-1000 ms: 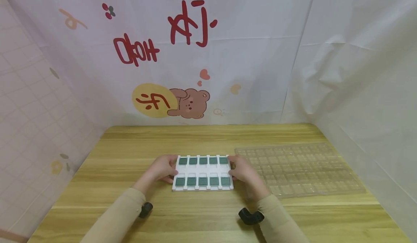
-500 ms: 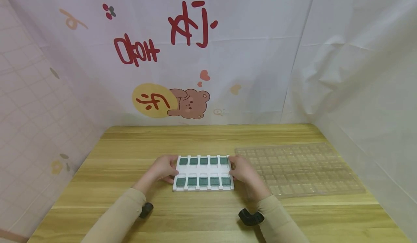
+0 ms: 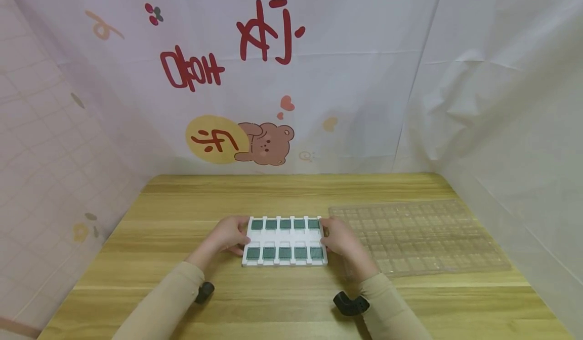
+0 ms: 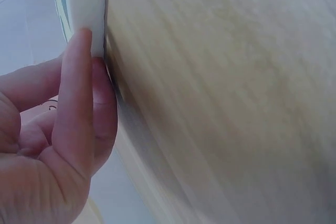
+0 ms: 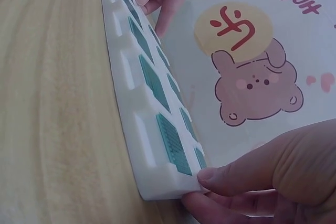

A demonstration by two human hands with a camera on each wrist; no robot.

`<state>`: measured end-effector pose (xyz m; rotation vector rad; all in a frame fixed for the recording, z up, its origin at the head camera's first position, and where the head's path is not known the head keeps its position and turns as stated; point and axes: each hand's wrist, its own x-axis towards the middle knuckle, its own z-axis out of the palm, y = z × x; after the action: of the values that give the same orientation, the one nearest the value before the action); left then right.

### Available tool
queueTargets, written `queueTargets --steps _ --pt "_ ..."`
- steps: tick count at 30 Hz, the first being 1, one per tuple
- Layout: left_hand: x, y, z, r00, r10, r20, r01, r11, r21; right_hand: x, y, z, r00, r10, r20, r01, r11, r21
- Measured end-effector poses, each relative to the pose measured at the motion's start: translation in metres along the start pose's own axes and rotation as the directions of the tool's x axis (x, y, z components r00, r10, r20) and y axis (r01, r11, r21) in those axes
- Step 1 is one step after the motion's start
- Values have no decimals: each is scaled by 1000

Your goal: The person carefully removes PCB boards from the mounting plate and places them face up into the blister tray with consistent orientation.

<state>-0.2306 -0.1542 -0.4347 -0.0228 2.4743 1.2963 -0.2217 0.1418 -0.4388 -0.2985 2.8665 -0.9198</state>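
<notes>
White in colour, the tray is between the two hands, over the middle of the wooden table; whether its underside touches the wood, I cannot tell. It bears green squares in two rows of five, one far and one near. The left hand pinches its left short end, and the right hand pinches the opposite end, with the thumb at the upper edge (the fingers below are partly hidden). I judge that the step in hand is to hold and position the tray with both hands; the next move would call for an even grip, and for a level tray, so that the squares do not slide. Its long axis runs from left to right, across the person's front, and the short ends point to the hands. Both rows look alike, therefore I cannot name one side as its front. Clear compartments of a transparent sheet lie to the right, partly behind the right forearm.
</notes>
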Motion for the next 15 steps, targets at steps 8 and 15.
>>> queueTargets --steps 8,15 --pt "3 -2 -5 996 86 -28 -81 988 133 -2 0 -5 1000 -1 -5 1 1000 -7" --pt "8 -5 -18 954 297 -43 -265 902 340 -7 -2 -25 994 -103 -19 104 994 36"
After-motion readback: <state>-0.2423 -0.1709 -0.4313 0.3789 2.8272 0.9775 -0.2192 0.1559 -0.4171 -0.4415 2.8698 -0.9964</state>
